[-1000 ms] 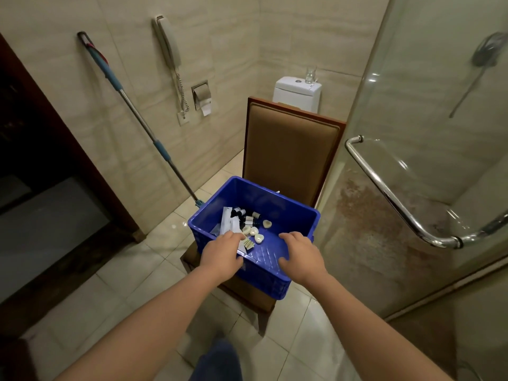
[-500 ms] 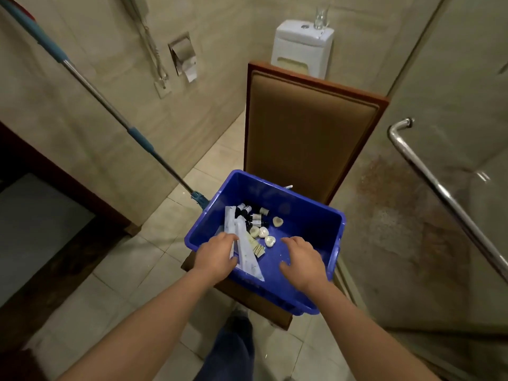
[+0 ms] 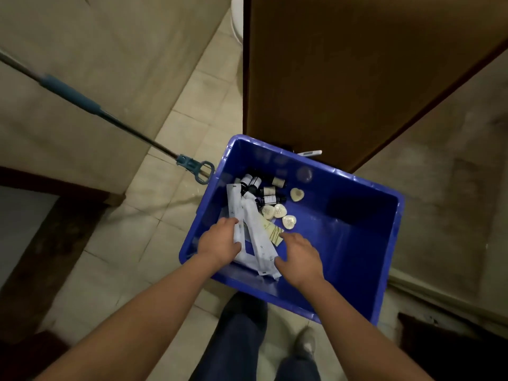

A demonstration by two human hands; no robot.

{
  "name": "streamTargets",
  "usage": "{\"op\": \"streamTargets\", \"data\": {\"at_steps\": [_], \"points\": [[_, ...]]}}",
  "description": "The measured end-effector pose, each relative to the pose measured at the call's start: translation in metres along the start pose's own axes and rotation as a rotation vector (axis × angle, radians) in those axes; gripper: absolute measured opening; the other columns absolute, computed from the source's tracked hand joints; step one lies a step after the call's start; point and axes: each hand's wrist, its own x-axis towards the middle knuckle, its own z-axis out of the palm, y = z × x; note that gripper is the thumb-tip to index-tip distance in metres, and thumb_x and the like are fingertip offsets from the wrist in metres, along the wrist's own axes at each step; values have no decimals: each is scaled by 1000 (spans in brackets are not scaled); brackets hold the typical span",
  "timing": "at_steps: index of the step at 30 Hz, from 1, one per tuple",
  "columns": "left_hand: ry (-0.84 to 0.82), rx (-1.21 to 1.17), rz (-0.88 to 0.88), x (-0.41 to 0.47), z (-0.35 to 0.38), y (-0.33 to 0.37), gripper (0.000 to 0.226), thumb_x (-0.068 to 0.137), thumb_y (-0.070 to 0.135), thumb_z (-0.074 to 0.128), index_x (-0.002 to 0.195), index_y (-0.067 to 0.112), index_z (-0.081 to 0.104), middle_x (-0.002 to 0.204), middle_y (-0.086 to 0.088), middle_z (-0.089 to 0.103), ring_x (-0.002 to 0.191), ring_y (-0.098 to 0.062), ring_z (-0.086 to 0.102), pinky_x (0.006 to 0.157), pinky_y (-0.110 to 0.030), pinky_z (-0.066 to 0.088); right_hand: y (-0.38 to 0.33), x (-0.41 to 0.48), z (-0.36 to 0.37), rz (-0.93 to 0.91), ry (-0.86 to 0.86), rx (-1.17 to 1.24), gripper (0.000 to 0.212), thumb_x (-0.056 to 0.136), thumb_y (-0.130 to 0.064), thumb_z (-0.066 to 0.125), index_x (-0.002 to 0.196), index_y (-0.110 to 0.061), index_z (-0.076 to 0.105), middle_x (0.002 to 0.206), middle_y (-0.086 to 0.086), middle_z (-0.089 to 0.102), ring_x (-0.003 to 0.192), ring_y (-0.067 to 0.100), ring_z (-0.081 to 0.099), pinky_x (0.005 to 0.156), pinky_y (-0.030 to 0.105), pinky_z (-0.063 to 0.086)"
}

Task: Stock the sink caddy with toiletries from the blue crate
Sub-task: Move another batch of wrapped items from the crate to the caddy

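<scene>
My L hand (image 3: 220,242) pinches white packets (image 3: 259,240) in blue crate (image 3: 357,243), near left. R hand (image 3: 301,257) spread, just beside them.

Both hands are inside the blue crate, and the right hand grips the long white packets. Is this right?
Not quite: in the head view the left hand grips the long white packets; the right hand hovers beside them. Both are inside the blue crate.
</scene>
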Motion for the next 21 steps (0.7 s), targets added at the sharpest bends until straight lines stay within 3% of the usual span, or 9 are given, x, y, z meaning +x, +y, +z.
{"op": "streamTargets", "data": {"at_steps": [4, 9, 14, 21], "points": [[-58, -63, -60, 31, 11, -8, 66, 90, 28, 62, 147, 20, 30, 147, -5, 37, 121, -26, 51, 90, -42, 50, -4, 29, 21, 56, -38, 57, 64, 91, -37, 57, 148, -20, 35, 146, 5, 42, 132, 26, 41, 105, 38, 39], [-72, -148, -135, 59, 25, -13, 59, 88, 25, 64, 137, 17, 32, 137, -9, 43, 102, -30, 57, 77, -40, 51, -7, 58, 45, 106, -70, 109, 63, 92, -40, 58, 147, -21, 36, 147, 3, 42, 133, 25, 40, 101, 39, 41], [-23, -181, -196, 77, 35, -14, 67, 88, 26, 66, 141, 15, 27, 139, -10, 43, 105, -32, 59, 72, -39, 50, -11, 81, 63, 138, -84, 139, 60, 93, -39, 58, 145, -20, 38, 145, 3, 43, 132, 24, 40, 95, 39, 44], [19, -260, -245, 95, 42, -13, 53, 90, 31, 64, 129, 13, 34, 129, -7, 54, 102, -32, 61, 69, -40, 51, -24, 108, 77, 254, -26, 107, 62, 81, -49, 69, 128, -17, 45, 126, 4, 52, 116, 26, 50, 74, 35, 45]]}}
